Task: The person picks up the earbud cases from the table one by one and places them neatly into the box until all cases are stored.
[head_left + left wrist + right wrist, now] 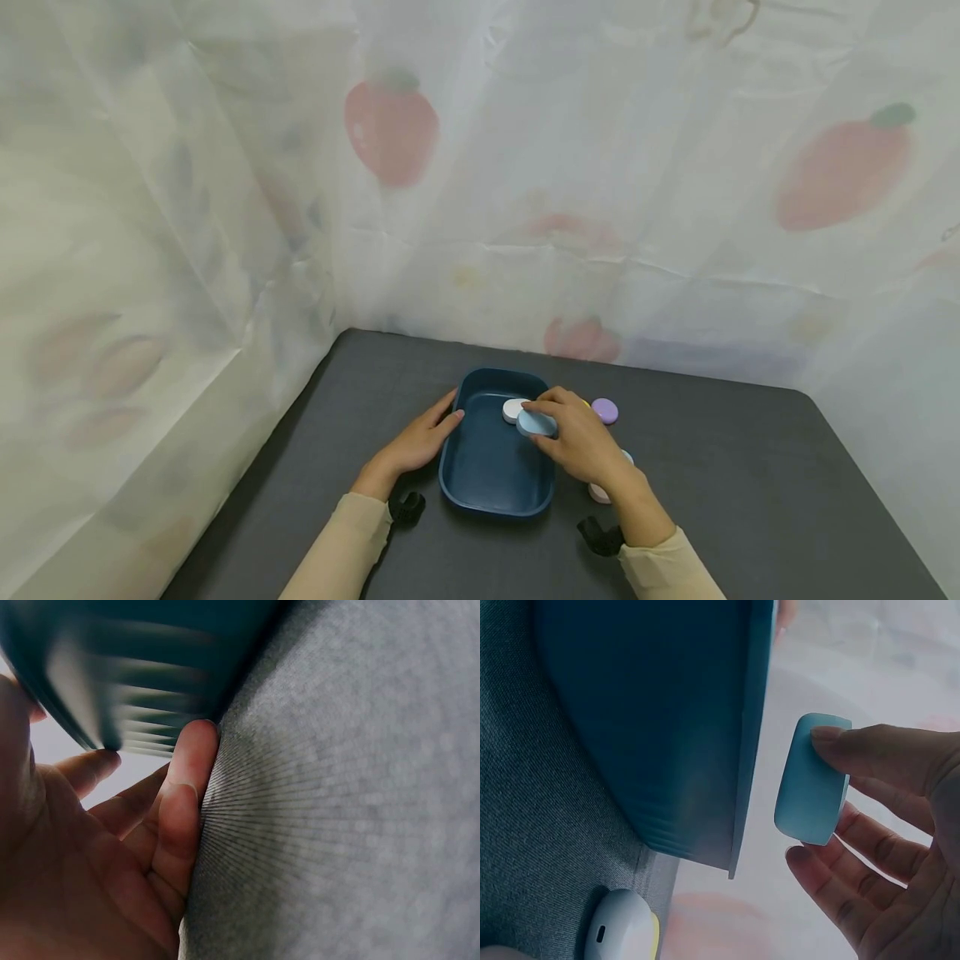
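Head view shows the right hand (pixel 581 437), fingers pinching a light-blue, rounded, plastic-looking piece (pixel 536 424) over a dark-blue rectangular tray (pixel 491 475), whose wall the left hand (pixel 412 439) grips between thumb and fingers. The piece appears light, stiff and slippery, best taken by opposite edges. Only the right wrist view reveals the dark slot (pixel 601 934) in a white rounded block (pixel 626 926) on the grey desk (pixel 525 787).

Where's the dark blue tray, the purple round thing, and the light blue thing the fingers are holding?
Dark blue tray (pixel 491 477): head view, on its bare inside floor.
Purple round thing (pixel 604 410): head view, on its top.
Light blue thing (pixel 808 791): right wrist view, on the side facing the camera.
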Available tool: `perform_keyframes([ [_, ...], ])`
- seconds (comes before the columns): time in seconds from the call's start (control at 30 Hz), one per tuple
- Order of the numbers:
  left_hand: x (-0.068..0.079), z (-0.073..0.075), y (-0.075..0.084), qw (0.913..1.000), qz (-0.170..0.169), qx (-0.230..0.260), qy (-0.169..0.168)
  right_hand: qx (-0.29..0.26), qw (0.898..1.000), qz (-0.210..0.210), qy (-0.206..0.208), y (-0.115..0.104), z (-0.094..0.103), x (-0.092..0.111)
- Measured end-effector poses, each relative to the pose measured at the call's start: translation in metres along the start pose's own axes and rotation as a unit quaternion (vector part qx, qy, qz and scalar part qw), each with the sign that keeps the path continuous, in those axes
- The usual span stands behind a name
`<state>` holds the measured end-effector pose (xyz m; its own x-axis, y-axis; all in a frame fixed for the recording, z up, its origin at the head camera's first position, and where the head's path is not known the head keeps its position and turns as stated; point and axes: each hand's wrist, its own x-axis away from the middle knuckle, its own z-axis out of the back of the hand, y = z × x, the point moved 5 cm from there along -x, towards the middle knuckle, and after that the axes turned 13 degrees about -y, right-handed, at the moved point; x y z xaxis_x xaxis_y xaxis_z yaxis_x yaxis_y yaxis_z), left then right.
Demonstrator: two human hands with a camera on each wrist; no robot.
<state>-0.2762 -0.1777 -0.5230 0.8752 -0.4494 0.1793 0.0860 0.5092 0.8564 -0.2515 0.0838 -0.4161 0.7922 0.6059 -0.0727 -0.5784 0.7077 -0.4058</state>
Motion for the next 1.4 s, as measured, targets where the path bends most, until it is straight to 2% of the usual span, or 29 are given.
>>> perform_keyframes([
  [0.43, 0.000, 0.001, 0.000, 1.0000, 0.002, -0.001, 0.001, -0.017, 1.000, 0.003, -0.022, -0.002, -0.005, -0.006],
  [0.9, -0.002, 0.001, -0.001, 1.0000, 0.007, -0.002, 0.001, 0.000, 0.999, -0.001, -0.038, 0.005, -0.018, -0.012],
  [1.13, -0.003, 0.001, 0.000, 1.0000, 0.002, -0.003, 0.004, -0.008, 0.999, -0.005, -0.051, 0.010, -0.024, -0.014],
  [1.4, -0.003, 0.001, -0.001, 1.0000, 0.004, -0.004, 0.003, 0.005, 0.999, 0.001, -0.046, 0.014, -0.029, -0.017],
])
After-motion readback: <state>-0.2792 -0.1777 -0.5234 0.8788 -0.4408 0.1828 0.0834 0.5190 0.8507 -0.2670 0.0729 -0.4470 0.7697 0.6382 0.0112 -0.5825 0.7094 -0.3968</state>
